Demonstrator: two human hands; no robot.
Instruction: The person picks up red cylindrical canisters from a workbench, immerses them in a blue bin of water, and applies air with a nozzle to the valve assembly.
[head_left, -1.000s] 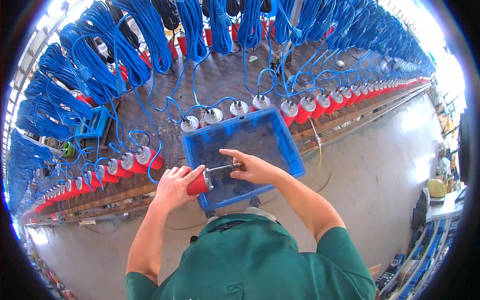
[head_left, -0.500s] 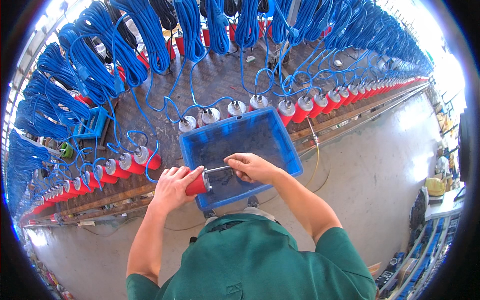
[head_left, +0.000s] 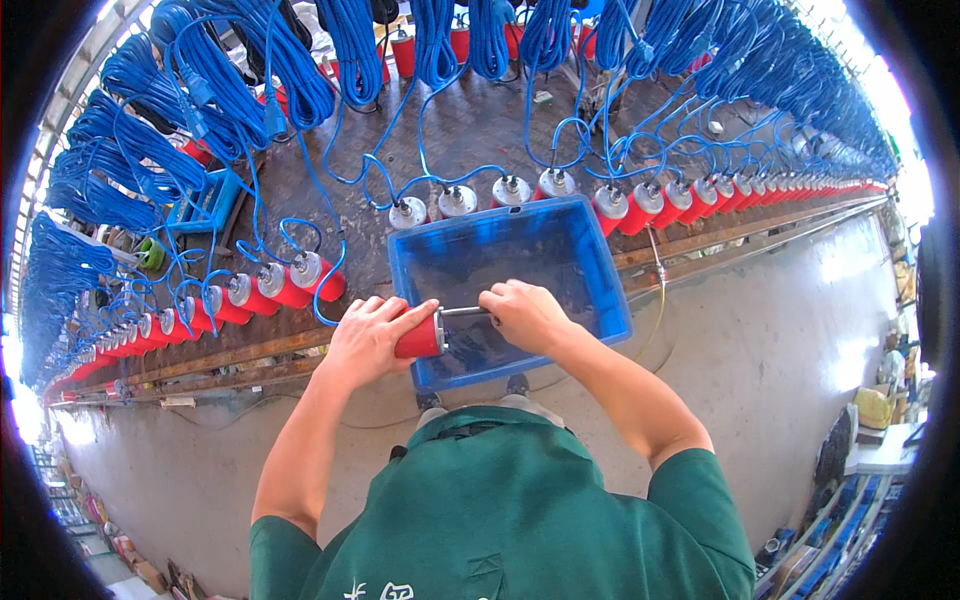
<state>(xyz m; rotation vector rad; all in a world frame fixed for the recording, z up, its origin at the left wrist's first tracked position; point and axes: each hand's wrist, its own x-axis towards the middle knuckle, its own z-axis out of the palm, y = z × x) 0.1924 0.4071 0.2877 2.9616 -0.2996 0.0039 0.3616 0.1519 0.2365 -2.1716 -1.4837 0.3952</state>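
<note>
My left hand (head_left: 368, 338) is wrapped round a red cylinder (head_left: 420, 338) with a silvery end, lying sideways over the near left side of a blue plastic crate (head_left: 615, 300). A thin metal rod (head_left: 464, 311) reaches from the cylinder's silvery end toward the right. The rod's right end disappears into my right hand (head_left: 526, 316), whose fingers are curled closed on it. Whether the rod is a tool or part of the cylinder cannot be made out. Below both hands, the dark inside of the crate shows.
Red cylinders (head_left: 320, 277) with silvery tops and blue cables line the near edge of a dark workbench (head_left: 350, 235) on both sides. Coiled blue cables (head_left: 355, 55) hang along the back. A yellow hose (head_left: 660, 300) drops from the bench edge at the right.
My right hand has turned on the rod, and its fingers are curled more tightly. The left hand keeps its hold on the red cylinder. The whole view has shifted slightly.
</note>
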